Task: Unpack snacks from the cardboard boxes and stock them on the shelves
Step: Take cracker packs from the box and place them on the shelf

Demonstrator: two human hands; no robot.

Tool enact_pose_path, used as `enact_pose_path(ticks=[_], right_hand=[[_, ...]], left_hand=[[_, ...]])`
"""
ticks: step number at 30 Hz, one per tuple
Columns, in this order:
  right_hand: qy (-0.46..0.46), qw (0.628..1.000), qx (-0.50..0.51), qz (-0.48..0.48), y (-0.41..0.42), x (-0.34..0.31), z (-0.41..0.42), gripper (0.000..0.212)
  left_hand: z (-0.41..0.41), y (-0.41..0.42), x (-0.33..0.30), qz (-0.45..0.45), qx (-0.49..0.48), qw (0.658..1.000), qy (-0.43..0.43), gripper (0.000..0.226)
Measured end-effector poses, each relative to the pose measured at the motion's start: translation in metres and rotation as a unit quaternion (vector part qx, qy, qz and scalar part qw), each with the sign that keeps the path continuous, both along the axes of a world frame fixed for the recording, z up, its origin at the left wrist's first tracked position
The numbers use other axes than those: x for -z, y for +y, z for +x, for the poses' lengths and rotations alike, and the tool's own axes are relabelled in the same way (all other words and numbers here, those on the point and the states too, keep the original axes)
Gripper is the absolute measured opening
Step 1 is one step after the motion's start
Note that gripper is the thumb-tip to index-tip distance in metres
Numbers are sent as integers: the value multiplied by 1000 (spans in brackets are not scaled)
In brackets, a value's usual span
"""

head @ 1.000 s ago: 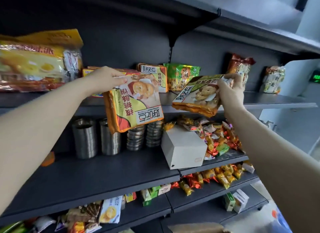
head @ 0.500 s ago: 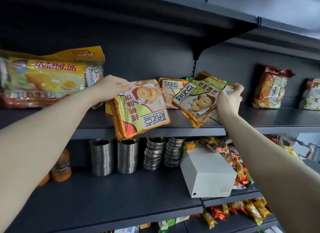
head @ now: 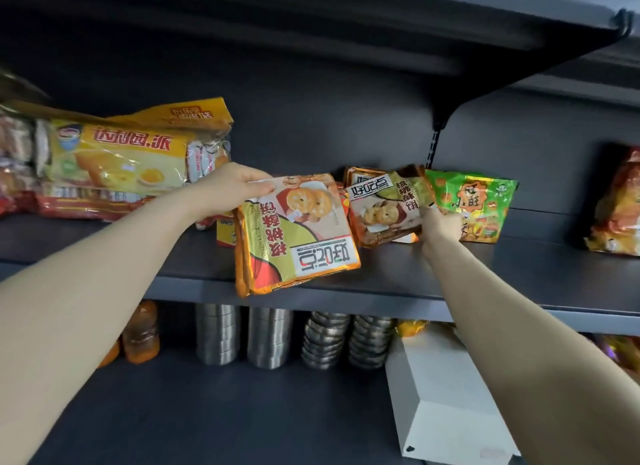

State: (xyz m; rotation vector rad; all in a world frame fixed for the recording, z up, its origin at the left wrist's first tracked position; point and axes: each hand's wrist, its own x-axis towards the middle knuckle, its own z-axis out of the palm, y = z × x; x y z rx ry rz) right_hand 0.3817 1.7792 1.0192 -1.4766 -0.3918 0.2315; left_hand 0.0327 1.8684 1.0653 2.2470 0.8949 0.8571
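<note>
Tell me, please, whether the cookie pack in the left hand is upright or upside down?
Upside down: the cookie pack held by the left hand shows inverted print.

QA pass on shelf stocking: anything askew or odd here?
Yes. The cookie pack gripped by the left hand is upside down, its print inverted, and it overhangs the shelf edge. The cookie pack held upright by the right hand reads correctly. On the shelf below, the white box sits tilted.

Both forearms extended up and forward. Left hand [head: 235,189] at about 10 o'clock, thumb on top, fingers curled in a grip. Right hand [head: 439,226] at 1 o'clock, fingers pinched closed.
</note>
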Motion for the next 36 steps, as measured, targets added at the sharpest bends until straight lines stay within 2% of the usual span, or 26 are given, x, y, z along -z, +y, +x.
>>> enact_pose_path(ticks=[3,6,8,15,17,19,20,22,24,27,31,34,36], right_hand=[[-92,980,45,-173,2,11,14,59],[-174,946,67,-265,2,13,18,54],[-207,923,46,-322,4,12,18,46],[-319,847,41,-422,-4,-1,3,32],[-370,843,34,-389,-10,-10,-2,37],[-399,873,-23,-281,-19,-22,-8,41],[-385,897,-70,-205,-25,-30,-15,37],[-297,933,-182,-93,-39,-44,-31,25],[-236,920,-298,-98,-53,-53,-45,31],[-237,871,-408,-140,-65,-54,-53,55],[-210,875,-427,-90,-69,-60,-51,64],[-198,870,-433,-124,-75,-68,-49,71],[-195,887,-404,-110,-76,-68,-43,63]], left_hand=[[1,2,1,-8,-2,1000,-1,16],[3,4,1,-16,-1,1000,5,18],[4,5,0,-15,1,1000,9,19],[5,4,-4,4,10,1000,14,17],[6,0,-8,10,20,1000,12,16],[8,-6,-12,20,38,999,9,16],[10,-9,-15,32,47,998,8,16],[16,-15,-20,69,57,996,8,16],[26,-21,-24,93,63,994,0,15],[43,-25,-29,108,81,991,-20,19],[64,-34,-39,142,114,983,15,15],[76,-38,-41,171,124,977,23,17],[79,-34,-37,156,126,979,-25,35]])
